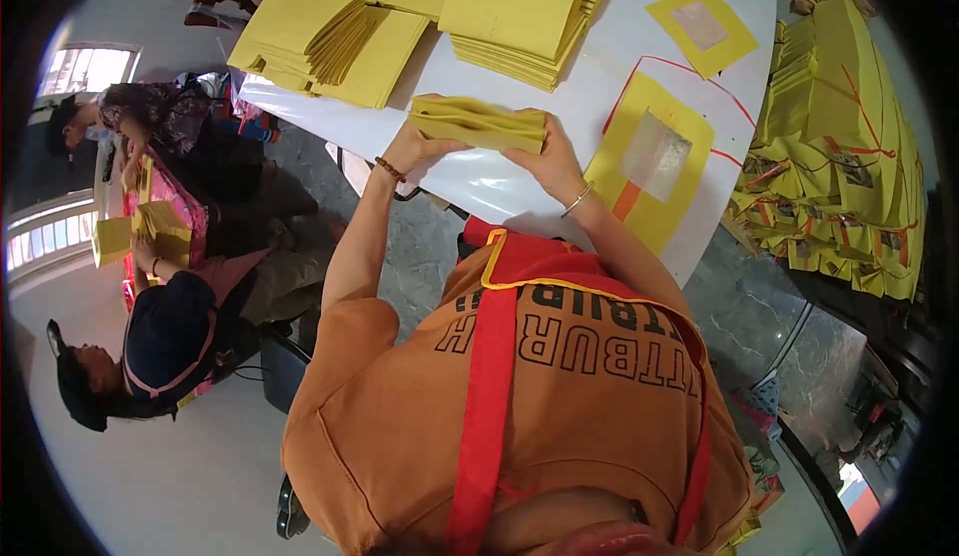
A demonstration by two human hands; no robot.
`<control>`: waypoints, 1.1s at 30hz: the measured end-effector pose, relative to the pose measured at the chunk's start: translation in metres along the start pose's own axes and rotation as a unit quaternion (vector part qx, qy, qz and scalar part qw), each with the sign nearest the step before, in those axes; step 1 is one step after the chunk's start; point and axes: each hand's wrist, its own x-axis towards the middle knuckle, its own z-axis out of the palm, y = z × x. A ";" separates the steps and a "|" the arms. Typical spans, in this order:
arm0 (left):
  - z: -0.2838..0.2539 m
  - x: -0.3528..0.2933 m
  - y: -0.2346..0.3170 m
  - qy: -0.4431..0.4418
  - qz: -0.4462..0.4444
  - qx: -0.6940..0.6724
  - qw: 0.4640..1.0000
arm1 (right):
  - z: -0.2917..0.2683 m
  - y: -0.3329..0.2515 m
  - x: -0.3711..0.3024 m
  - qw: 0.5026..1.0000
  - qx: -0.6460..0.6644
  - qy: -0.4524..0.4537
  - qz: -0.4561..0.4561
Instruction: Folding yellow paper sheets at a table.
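- The left hand (412, 146) grips the left end of a yellow bundle (479, 124), fingers clenched around it; a bead bracelet (390, 168) sits on that wrist
- The right hand (547, 161) grips the bundle's right end, fingers clenched over its edge; a thin bangle (577, 199) rings that wrist
- The bundle of folded yellow paper is held level between both hands, just above the near edge of the white desk (499, 191); whether it touches the desk cannot be told
- Just right of the right hand a yellow frame (649, 161) with a clear window lies flat on the desk; a smaller one (701, 28) lies farther off
- Yellow stacks (509, 16) stand at the desk's far side; more stacks (320, 41) at its far left
- Tied yellow piles (849, 146) sit off the desk to the right
- Two other people (170, 346) sit at the left, well apart
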 end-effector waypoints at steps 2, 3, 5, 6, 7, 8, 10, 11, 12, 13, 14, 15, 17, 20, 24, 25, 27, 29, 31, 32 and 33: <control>0.002 0.001 0.001 -0.025 -0.032 -0.016 0.999 | 0.001 0.001 0.002 0.999 -0.012 0.035 -0.015; 0.004 0.002 -0.001 0.018 -0.008 -0.033 0.999 | 0.002 0.001 0.004 0.997 -0.023 0.072 -0.032; 0.006 0.004 -0.007 0.059 0.017 -0.050 0.997 | 0.004 0.003 0.006 0.996 -0.045 0.069 -0.030; 0.006 0.005 -0.010 0.116 0.006 -0.047 0.992 | 0.005 0.005 0.007 0.995 -0.066 0.069 -0.026; 0.006 0.006 -0.013 0.172 -0.004 -0.044 0.984 | 0.007 0.006 0.008 0.995 -0.067 0.070 -0.027; 0.003 0.007 -0.019 0.173 -0.003 -0.044 0.984 | 0.011 0.006 0.009 0.995 -0.079 0.057 -0.016; -0.008 0.010 -0.030 0.224 -0.033 0.101 0.969 | 0.019 0.005 0.011 0.997 -0.062 0.048 0.022; -0.006 0.015 -0.024 0.221 -0.032 0.101 0.969 | 0.023 0.011 0.012 0.997 -0.062 0.051 0.022; -0.004 0.020 -0.017 0.229 -0.056 0.188 0.953 | 0.027 0.017 0.014 0.994 -0.018 0.101 -0.034; -0.002 0.025 -0.010 0.236 -0.079 0.275 0.929 | 0.028 0.022 0.015 0.984 0.026 0.150 -0.089; -0.001 0.027 -0.004 0.237 -0.080 0.274 0.929 | 0.026 0.020 0.015 0.985 0.026 0.149 -0.088; 0.000 0.029 0.002 0.234 -0.094 0.332 0.909 | 0.020 0.018 0.016 0.980 -0.131 0.127 -0.080; 0.001 0.030 0.002 0.231 -0.107 0.388 0.886 | 0.017 0.011 0.018 0.950 -0.286 0.101 -0.070; 0.008 0.029 -0.001 0.250 -0.060 0.448 0.856 | 0.016 0.002 0.023 0.938 -0.340 0.071 0.020; 0.029 0.034 0.006 0.245 0.123 0.641 0.717 | 0.012 0.007 0.026 0.939 -0.335 0.082 0.008; 0.030 0.039 0.005 0.222 0.165 0.616 0.737 | 0.012 0.008 0.027 0.941 -0.327 0.086 0.003; 0.034 0.050 -0.010 0.213 0.144 0.585 0.769 | 0.013 0.010 0.028 0.940 -0.333 0.080 0.003; 0.044 0.058 -0.025 0.215 0.142 0.608 0.751 | 0.013 0.008 0.026 0.938 -0.340 0.075 0.004; 0.049 0.057 -0.031 0.219 0.155 0.638 0.722 | 0.011 0.000 0.024 0.947 -0.317 0.057 0.016; 0.050 0.059 -0.030 0.212 0.145 0.639 0.725 | 0.010 -0.008 0.021 0.946 -0.319 0.054 0.019; 0.049 0.059 -0.030 0.202 0.135 0.640 0.729 | 0.011 -0.017 0.014 0.921 -0.383 0.063 0.022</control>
